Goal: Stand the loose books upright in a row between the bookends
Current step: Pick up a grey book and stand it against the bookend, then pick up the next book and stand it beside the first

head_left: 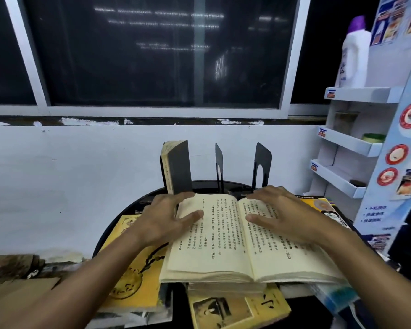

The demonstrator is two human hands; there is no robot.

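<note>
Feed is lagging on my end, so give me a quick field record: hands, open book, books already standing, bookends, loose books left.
left hand: palm down on the left page of the open book
right hand: palm down on its right page
open book: lying flat, spread open, on top of other books
standing book: one upright at the back left
bookends: two black uprights showing right of it, gap between them bare
loose books: yellow book flat at left, another yellow one at front, more at right
</note>
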